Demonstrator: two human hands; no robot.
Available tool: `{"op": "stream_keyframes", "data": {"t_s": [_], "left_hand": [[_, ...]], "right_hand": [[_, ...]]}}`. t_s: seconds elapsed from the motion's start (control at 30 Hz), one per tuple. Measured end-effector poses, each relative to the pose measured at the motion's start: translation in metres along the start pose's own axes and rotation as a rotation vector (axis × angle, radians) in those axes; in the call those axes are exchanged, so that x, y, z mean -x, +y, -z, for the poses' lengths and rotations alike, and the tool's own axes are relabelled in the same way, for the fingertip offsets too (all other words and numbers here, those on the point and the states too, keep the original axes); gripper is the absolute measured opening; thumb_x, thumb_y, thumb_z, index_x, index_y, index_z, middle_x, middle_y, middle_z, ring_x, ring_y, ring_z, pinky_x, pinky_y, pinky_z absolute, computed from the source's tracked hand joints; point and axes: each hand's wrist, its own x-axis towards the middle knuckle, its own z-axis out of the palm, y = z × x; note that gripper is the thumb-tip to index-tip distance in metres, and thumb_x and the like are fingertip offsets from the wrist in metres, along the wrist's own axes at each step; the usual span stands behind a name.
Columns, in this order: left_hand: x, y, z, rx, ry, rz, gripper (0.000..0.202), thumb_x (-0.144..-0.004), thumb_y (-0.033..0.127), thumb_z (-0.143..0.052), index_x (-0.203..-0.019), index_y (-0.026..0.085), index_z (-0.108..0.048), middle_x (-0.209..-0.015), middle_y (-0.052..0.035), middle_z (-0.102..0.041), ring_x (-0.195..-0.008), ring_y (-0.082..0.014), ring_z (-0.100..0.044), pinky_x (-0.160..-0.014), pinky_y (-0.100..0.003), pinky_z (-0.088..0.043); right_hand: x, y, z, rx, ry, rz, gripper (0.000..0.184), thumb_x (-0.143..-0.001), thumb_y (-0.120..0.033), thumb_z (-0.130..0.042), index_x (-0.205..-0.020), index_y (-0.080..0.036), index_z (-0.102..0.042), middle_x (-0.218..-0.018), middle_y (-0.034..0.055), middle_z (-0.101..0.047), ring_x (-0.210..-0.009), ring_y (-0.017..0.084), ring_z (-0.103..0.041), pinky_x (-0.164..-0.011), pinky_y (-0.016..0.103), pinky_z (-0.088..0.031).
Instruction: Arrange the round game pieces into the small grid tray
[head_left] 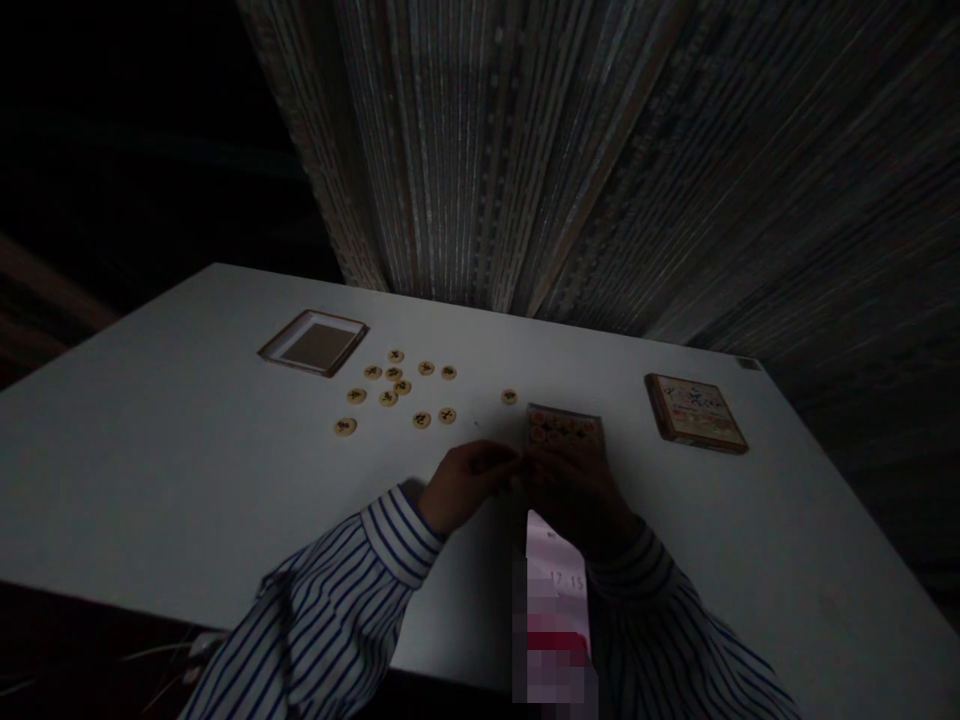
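A small box of Chinese chess pieces [568,424], with red-marked round discs in rows, is in front of me, its near part covered by my right hand [577,490]. The fingers of that hand are bent over the box, though shadow hides their tips. Close beside the box's left edge, my left hand [466,484] is closed in a pinch. What lies between its fingertips is too dark to make out. One loose chess piece [509,396] rests just beyond the box's left side. Farther left, several more round wooden pieces [402,387] with black characters lie scattered.
An open, shallow box part [352,327] with a brown rim stands at the back left of the white table [187,420]. A printed box lid [697,410] lies on the right. Under my right wrist is a lit phone screen [556,575]. Striped curtains [465,150] hang behind the table.
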Motion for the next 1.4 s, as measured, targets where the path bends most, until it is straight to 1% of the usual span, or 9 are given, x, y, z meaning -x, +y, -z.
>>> {"op": "stream_keyframes", "data": {"t_s": [0.17, 0.3, 0.5, 0.6, 0.7, 0.87, 1.07, 1.23, 1.4], "left_hand": [[-0.001, 0.002, 0.000, 0.002, 0.015, 0.003, 0.026, -0.072, 0.031, -0.062, -0.089, 0.011, -0.063, -0.074, -0.0060, -0.067, -0.055, -0.0105, -0.058, -0.055, -0.025, -0.048], [-0.002, 0.001, 0.001, 0.004, 0.063, 0.014, 0.029, -0.071, 0.029, -0.062, -0.093, 0.011, -0.063, -0.074, -0.0073, -0.068, -0.056, -0.0113, -0.059, -0.055, -0.025, -0.048], [-0.003, -0.001, 0.002, 0.003, 0.080, 0.009, 0.031, -0.069, 0.031, -0.063, -0.094, 0.012, -0.064, -0.076, -0.0089, -0.069, -0.056, -0.0119, -0.059, -0.053, -0.025, -0.047], [-0.002, 0.001, 0.003, -0.011, 0.083, 0.009, 0.031, -0.069, 0.031, -0.063, -0.093, 0.011, -0.064, -0.073, -0.0083, -0.068, -0.055, -0.0121, -0.059, -0.053, -0.025, -0.047], [-0.002, 0.003, 0.003, -0.020, 0.079, 0.009, 0.031, -0.070, 0.031, -0.063, -0.093, 0.011, -0.064, -0.074, -0.0088, -0.069, -0.056, -0.0123, -0.059, -0.054, -0.025, -0.048], [-0.003, 0.000, 0.004, -0.019, 0.069, 0.015, 0.032, -0.070, 0.032, -0.062, -0.094, 0.011, -0.063, -0.076, -0.0093, -0.068, -0.056, -0.0125, -0.059, -0.055, -0.026, -0.048], [-0.003, -0.001, 0.003, -0.021, 0.072, 0.013, 0.031, -0.071, 0.033, -0.062, -0.094, 0.012, -0.063, -0.078, -0.0092, -0.069, -0.057, -0.0126, -0.060, -0.055, -0.026, -0.049], [-0.003, 0.000, 0.004, -0.015, 0.072, 0.013, 0.029, -0.071, 0.031, -0.062, -0.093, 0.012, -0.063, -0.077, -0.0086, -0.069, -0.056, -0.0124, -0.060, -0.055, -0.026, -0.049], [-0.003, 0.002, 0.003, -0.026, 0.065, 0.018, 0.029, -0.071, 0.032, -0.061, -0.093, 0.012, -0.063, -0.078, -0.0086, -0.069, -0.057, -0.0125, -0.060, -0.056, -0.027, -0.049]], "right_hand": [[-0.001, 0.001, 0.003, -0.012, -0.012, -0.031, 0.011, -0.081, -0.022, -0.055, -0.090, -0.020, -0.061, -0.084, 0.0056, -0.066, -0.080, 0.018, -0.060, -0.074, 0.035, -0.047], [-0.003, 0.006, 0.007, 0.063, -0.022, -0.044, 0.009, -0.080, -0.022, -0.054, -0.085, -0.021, -0.061, -0.081, 0.0044, -0.067, -0.078, 0.018, -0.060, -0.074, 0.037, -0.045], [-0.001, 0.014, 0.010, 0.136, -0.055, -0.028, 0.011, -0.080, -0.025, -0.053, -0.084, -0.020, -0.062, -0.080, 0.0053, -0.068, -0.075, 0.018, -0.060, -0.070, 0.034, -0.041], [0.001, 0.017, 0.009, 0.138, -0.069, -0.065, 0.012, -0.080, -0.027, -0.053, -0.084, -0.019, -0.061, -0.080, 0.0053, -0.067, -0.077, 0.018, -0.059, -0.071, 0.033, -0.040], [0.003, 0.018, 0.007, 0.144, -0.100, -0.098, 0.012, -0.080, -0.029, -0.054, -0.083, -0.020, -0.061, -0.080, 0.0046, -0.066, -0.077, 0.019, -0.059, -0.071, 0.034, -0.039], [0.003, 0.018, 0.006, 0.194, -0.108, -0.101, 0.012, -0.079, -0.030, -0.055, -0.081, -0.020, -0.060, -0.080, 0.0046, -0.066, -0.075, 0.019, -0.058, -0.071, 0.036, -0.038], [0.003, 0.017, 0.006, 0.175, -0.149, -0.102, 0.010, -0.079, -0.028, -0.055, -0.080, -0.020, -0.060, -0.081, 0.0035, -0.066, -0.077, 0.019, -0.057, -0.072, 0.034, -0.036], [0.003, 0.016, 0.006, 0.197, -0.140, -0.098, 0.009, -0.078, -0.027, -0.055, -0.082, -0.021, -0.061, -0.080, 0.0031, -0.066, -0.076, 0.019, -0.057, -0.071, 0.035, -0.034], [0.002, 0.013, 0.007, 0.211, -0.120, -0.103, 0.008, -0.075, -0.028, -0.058, -0.079, -0.022, -0.061, -0.081, 0.0026, -0.067, -0.079, 0.020, -0.056, -0.074, 0.037, -0.032]]}}
